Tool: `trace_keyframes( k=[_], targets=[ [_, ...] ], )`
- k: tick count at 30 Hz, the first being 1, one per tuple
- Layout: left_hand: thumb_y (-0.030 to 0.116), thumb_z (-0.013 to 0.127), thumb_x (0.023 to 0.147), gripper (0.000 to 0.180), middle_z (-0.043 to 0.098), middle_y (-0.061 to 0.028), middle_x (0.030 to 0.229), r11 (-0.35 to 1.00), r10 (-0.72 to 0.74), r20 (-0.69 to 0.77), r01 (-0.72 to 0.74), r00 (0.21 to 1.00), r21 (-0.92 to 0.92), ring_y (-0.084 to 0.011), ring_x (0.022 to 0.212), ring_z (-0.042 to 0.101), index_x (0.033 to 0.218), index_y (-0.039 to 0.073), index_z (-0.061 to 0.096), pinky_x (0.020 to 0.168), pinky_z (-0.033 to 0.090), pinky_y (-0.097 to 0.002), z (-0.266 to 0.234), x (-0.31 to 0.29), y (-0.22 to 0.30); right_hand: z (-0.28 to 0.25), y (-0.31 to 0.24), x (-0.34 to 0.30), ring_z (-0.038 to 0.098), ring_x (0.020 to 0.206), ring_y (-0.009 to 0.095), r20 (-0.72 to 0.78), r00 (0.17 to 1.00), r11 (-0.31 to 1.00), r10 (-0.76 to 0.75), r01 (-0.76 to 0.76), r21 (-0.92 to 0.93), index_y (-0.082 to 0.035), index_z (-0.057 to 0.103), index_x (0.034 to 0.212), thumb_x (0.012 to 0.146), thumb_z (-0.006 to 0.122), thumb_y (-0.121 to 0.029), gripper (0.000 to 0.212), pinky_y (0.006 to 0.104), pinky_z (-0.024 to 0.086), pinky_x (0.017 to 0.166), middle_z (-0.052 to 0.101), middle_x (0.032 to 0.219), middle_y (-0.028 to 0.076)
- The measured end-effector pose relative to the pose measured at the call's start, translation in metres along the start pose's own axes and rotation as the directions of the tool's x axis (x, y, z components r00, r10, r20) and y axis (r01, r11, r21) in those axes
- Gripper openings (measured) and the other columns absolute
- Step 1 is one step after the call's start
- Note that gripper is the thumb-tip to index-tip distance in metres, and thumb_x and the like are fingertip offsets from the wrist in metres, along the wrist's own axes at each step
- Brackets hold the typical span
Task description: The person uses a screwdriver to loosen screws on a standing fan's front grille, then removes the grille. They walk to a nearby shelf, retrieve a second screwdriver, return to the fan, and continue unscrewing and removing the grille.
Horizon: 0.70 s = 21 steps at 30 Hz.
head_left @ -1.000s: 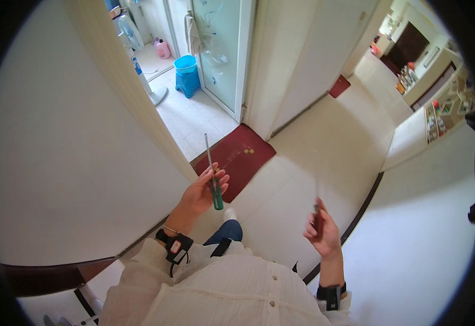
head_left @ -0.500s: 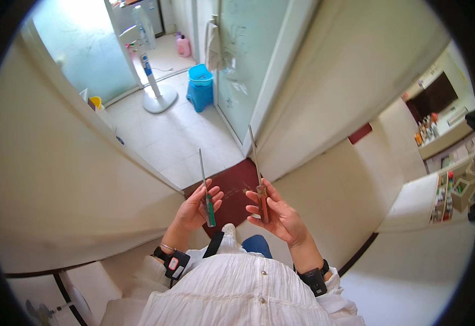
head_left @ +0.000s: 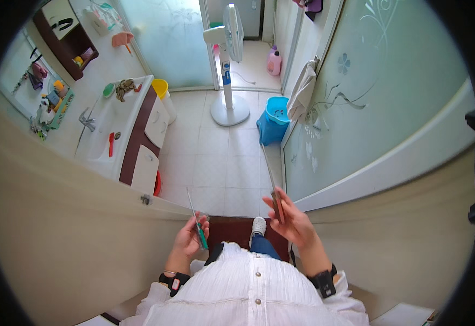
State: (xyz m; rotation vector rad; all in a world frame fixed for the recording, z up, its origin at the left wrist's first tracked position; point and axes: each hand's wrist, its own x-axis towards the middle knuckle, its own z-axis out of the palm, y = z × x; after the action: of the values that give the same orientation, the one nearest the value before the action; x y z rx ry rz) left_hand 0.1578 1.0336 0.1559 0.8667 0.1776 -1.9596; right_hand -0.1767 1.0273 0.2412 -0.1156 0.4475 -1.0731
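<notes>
My left hand (head_left: 187, 239) is closed around a screwdriver with a green handle (head_left: 201, 238), its thin metal shaft pointing up and away from me. In my right hand (head_left: 298, 225) is a longer screwdriver with a reddish-brown handle (head_left: 278, 207); its long shaft also points forward. The two tools are held apart in front of my body, at about the same height, touching nothing else. Ahead of the right one's tip, farther off on the floor, stands a blue plastic stool with a basin on it (head_left: 272, 127).
I stand in a doorway, one white shoe (head_left: 258, 225) on a dark red threshold. On the left a sink (head_left: 99, 136) holds a red-handled brush-like item. Ahead are a standing fan (head_left: 229, 111) and a yellow-rimmed bin (head_left: 164, 98). A frosted glass door (head_left: 351, 108) lines the right.
I have stepped forward and turned left, so the sink and more of the tiled room now show. Both hands still hold their screwdrivers.
</notes>
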Motion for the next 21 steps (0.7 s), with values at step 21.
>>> trace_keyframes(
  k=[21],
  targets=[
    [0.025,0.054,0.095,0.026,0.064,-0.0056,0.102,0.911,0.338,-0.245,-0.381,0.909,-0.156,-0.0208,0.088,0.063,0.119,0.016,0.057,0.074,0.054,-0.0353,0.105,0.197,0.148,0.1,-0.153,0.405,0.059,0.093,0.018,0.307,0.868,0.921,0.39,-0.372,-0.12,-0.023,0.03,0.143,0.101,0.036,-0.018,0.043,0.0252,0.049,0.067,0.042,0.138,0.013]
  ],
)
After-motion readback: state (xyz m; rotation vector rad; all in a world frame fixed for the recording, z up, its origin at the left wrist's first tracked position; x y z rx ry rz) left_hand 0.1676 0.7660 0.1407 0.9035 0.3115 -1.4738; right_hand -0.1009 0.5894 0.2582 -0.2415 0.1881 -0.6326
